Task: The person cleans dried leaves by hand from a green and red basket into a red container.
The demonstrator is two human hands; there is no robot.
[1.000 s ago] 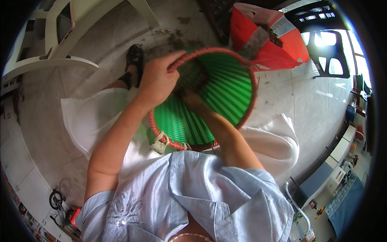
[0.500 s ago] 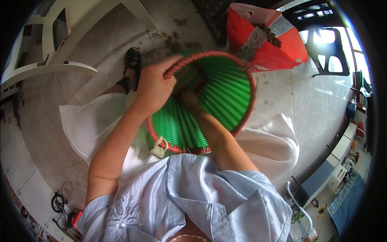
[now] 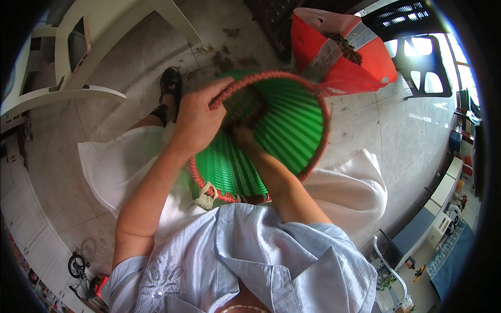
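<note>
A green woven basket with a reddish braided rim lies tilted in my lap, its mouth facing me. My left hand is closed round the upper left of the rim. Deep inside, my right hand reaches toward the shadowed bottom; its fingers are dim, and whatever they touch cannot be made out. A pale knotted tie hangs on the near left part of the rim.
Beyond the basket stands a red bag with brown dry matter inside. Dark bits of debris are scattered over the grey tile floor. White furniture stands at far left, a dark plastic chair at far right.
The far rim of the basket has dropped slightly toward me. My right hand has shifted a little within the basket, while my left hand keeps its grip on the rim.
</note>
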